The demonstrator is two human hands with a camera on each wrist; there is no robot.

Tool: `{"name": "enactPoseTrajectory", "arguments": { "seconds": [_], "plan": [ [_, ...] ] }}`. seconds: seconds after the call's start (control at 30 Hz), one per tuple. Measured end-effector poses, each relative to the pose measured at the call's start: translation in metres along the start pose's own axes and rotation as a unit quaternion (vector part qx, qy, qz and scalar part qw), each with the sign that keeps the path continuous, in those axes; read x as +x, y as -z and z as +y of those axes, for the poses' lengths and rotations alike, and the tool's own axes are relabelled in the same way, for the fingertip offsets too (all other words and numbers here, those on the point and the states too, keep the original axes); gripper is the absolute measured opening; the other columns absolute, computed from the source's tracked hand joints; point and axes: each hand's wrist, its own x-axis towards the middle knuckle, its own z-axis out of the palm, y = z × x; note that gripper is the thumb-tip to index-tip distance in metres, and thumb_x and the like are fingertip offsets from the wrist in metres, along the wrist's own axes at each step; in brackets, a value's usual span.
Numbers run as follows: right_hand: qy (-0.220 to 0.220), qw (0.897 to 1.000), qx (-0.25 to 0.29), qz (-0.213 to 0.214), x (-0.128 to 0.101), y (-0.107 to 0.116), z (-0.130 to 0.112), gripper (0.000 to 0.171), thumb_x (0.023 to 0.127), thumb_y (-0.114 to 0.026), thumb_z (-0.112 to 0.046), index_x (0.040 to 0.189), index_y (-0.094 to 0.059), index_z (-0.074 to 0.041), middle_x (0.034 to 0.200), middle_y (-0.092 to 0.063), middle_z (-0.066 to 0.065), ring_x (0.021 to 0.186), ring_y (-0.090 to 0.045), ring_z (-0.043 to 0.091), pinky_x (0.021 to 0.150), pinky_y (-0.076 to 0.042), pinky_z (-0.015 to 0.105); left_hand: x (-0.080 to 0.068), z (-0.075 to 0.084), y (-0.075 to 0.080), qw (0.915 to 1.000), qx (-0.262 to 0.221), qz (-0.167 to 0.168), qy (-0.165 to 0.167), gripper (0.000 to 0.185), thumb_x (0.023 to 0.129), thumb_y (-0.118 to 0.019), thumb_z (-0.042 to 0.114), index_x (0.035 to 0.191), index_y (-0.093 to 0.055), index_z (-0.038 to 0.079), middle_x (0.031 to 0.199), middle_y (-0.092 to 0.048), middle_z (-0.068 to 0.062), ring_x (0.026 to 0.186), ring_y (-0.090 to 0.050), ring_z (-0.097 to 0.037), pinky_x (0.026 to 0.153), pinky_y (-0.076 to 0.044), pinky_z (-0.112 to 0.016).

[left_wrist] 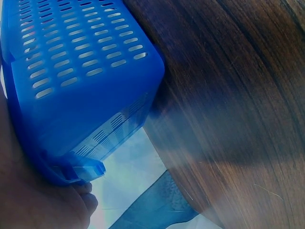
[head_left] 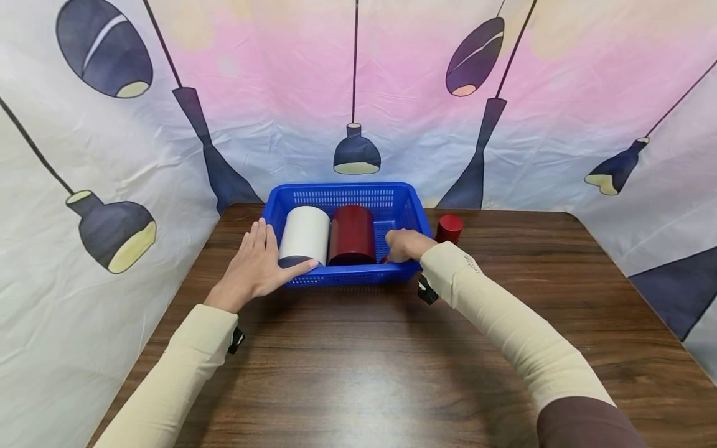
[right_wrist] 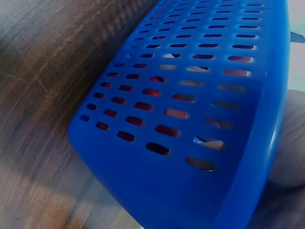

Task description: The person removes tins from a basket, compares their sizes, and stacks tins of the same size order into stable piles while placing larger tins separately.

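Basket: we count one blue slotted plastic basket (head_left: 358, 274), resting on the one wood-grain table (head_left: 347, 361); we take it as our landmark.
Cylinders inside: we see two large ones side by side, seemingly lying on their sides, a white cylinder (head_left: 306, 233) toward the basket's left end and a dark red cylinder (head_left: 352, 233) near its middle.
Cylinder outside: we find one small red cylinder (head_left: 450, 228) upright on the table, just beyond the basket's right end.
Left hand: we see the left hand (head_left: 256, 264) at the basket's front left corner, four fingers straight and together over the left rim, thumb stretched out along the front rim; it grasps none of the cylinders.
Right hand: we see the right hand (head_left: 407, 244) reaching over the basket's front right rim, fingers bent and pointing down inside; a sliver of red shows beneath them, yet we cannot tell whether they hold it.
Slots: through the basket's wall, from the right wrist, we make out patches of red, too broken up to name.
Sleeves: we count two cream sleeves (head_left: 193, 348), both in front of the basket.
Backdrop: we see one printed cloth (head_left: 302, 93) behind the basket, with at least five dark lamps on it.
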Motion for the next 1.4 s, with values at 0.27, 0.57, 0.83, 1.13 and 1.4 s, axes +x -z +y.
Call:
{"name": "enactPoseTrajectory", "arguments": {
  "seconds": [0.27, 0.57, 0.83, 1.13, 1.4],
  "plan": [
    [0.002, 1.000, 0.011, 0.000, 0.001, 0.000, 0.000, 0.028, 0.099, -0.065, -0.028, 0.108, -0.058, -0.002, 0.090, -0.050, 0.007, 0.081, -0.049, 0.022, 0.070, -0.042, 0.031, 0.001, 0.000, 0.000, 1.0000, -0.002, -0.001, 0.001, 0.133, 0.082, -0.041, 0.089, 0.155, -0.001, -0.015, 0.163, 0.010, -0.032, 0.151, 0.008, -0.049, 0.122, 0.002, -0.059],
    [-0.007, 0.998, 0.050, 0.029, -0.007, 0.011, 0.001, 0.043, 0.089, -0.078, -0.040, 0.098, -0.054, -0.005, 0.079, -0.054, 0.007, 0.061, -0.055, 0.017, 0.055, -0.045, 0.027, 0.000, 0.000, 0.000, 1.0000, -0.002, -0.003, 0.003, 0.133, 0.082, -0.041, 0.089, 0.155, 0.000, -0.014, 0.163, 0.011, -0.032, 0.151, 0.008, -0.049, 0.122, 0.002, -0.059],
    [0.000, 0.995, 0.081, 0.051, -0.022, 0.036, 0.011, 0.055, 0.083, -0.082, -0.046, 0.095, -0.049, -0.004, 0.068, -0.052, 0.007, 0.057, -0.054, 0.019, 0.054, -0.042, 0.030, 0.001, -0.001, -0.001, 1.0000, 0.001, -0.003, 0.003, 0.133, 0.082, -0.040, 0.090, 0.155, -0.001, -0.014, 0.163, 0.011, -0.032, 0.151, 0.008, -0.049, 0.122, 0.002, -0.058],
    [0.065, 0.987, 0.128, 0.075, -0.044, 0.065, 0.034, 0.054, 0.087, -0.080, -0.040, 0.059, -0.044, -0.012, 0.051, -0.040, -0.001, 0.044, -0.046, 0.014, 0.048, -0.047, 0.028, 0.001, 0.000, 0.001, 1.0000, 0.002, 0.000, 0.001, 0.133, 0.082, -0.041, 0.089, 0.155, -0.001, -0.015, 0.163, 0.011, -0.033, 0.150, 0.008, -0.050, 0.122, 0.001, -0.059],
    [0.059, 0.984, 0.140, 0.097, -0.058, 0.074, 0.065, 0.050, 0.088, -0.079, -0.041, 0.058, -0.061, -0.006, 0.050, -0.056, 0.002, 0.044, -0.045, 0.011, 0.046, -0.029, 0.025, 0.002, 0.000, 0.000, 1.0000, 0.001, -0.001, 0.002, 0.133, 0.082, -0.042, 0.089, 0.155, 0.000, -0.015, 0.163, 0.010, -0.033, 0.150, 0.007, -0.050, 0.121, 0.001, -0.060]
  ]
}}
